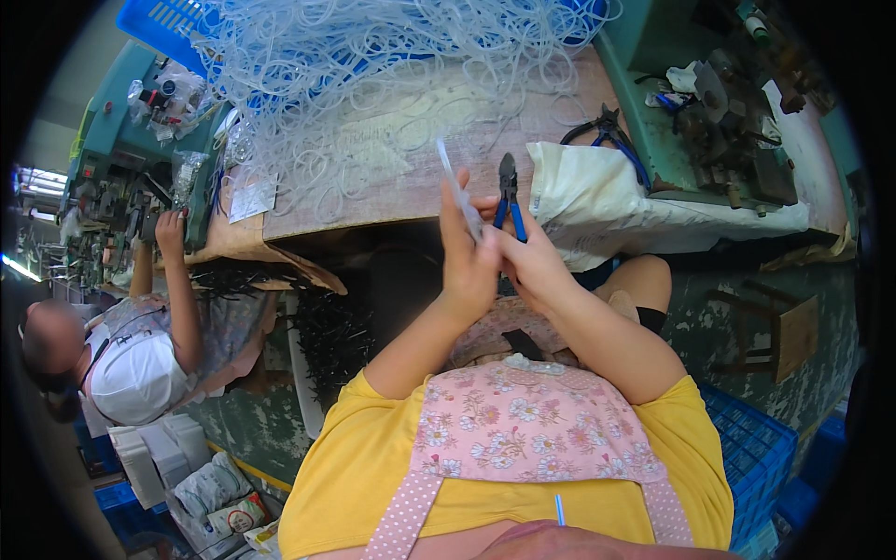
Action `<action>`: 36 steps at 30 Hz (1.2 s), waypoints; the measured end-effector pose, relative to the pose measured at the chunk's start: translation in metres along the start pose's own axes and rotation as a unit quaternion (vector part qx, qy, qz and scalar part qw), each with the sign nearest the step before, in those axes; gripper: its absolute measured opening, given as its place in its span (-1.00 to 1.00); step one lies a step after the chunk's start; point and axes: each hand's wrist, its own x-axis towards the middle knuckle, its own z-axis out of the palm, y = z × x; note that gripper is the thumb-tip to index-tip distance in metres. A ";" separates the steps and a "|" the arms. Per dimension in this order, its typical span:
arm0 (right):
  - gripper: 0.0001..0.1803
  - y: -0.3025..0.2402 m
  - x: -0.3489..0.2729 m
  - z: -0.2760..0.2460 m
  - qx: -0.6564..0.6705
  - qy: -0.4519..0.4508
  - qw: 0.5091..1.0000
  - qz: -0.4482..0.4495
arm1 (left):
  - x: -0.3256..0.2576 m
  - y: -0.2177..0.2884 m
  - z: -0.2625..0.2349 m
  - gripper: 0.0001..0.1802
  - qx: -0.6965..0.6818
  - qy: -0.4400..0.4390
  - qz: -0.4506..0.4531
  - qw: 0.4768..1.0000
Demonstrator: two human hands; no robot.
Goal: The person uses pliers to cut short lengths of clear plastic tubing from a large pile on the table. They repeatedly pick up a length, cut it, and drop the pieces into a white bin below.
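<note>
In front of my chest, over the near table edge, my left hand (469, 252) is closed on a long translucent whitish plastic strip (458, 191), which points up and away. Its exact kind is too blurred to tell. Close beside it, my right hand (534, 261) grips a pair of diagonal cutters (508, 183) with blue handles, their dark jaws pointing upward. The fingers of both hands nearly meet, and my right thumb side touches or almost touches the strip's lower end. A large tangle of clear plastic tubing (373, 56) spreads across the far table.
More blue-handled pliers (609, 131) rest by a white cloth (583, 182) at the right. Green machinery (728, 121) flanks the table there. A co-worker (140, 359) sits at another machine on the left. A blue crate (751, 448) and a wooden stool (793, 336) stand to my right.
</note>
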 end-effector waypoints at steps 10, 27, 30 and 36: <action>-0.14 -0.051 -0.064 -0.020 -0.547 -0.057 0.783 -0.292 | 0.029 0.043 -0.036 -0.28 -0.532 0.067 -0.187 0.823; -0.25 -0.057 -0.089 0.008 -0.698 -0.098 0.623 -0.340 | 0.017 0.061 -0.024 -0.22 -0.457 0.119 -0.074 0.878; -0.21 -0.055 -0.089 0.007 -0.702 -0.097 0.621 -0.336 | 0.018 0.061 -0.024 -0.23 -0.465 0.106 -0.079 0.875; -0.26 -0.052 -0.076 -0.005 -0.716 -0.098 0.565 -0.399 | 0.026 0.063 -0.031 -0.25 -0.502 0.050 -0.206 0.839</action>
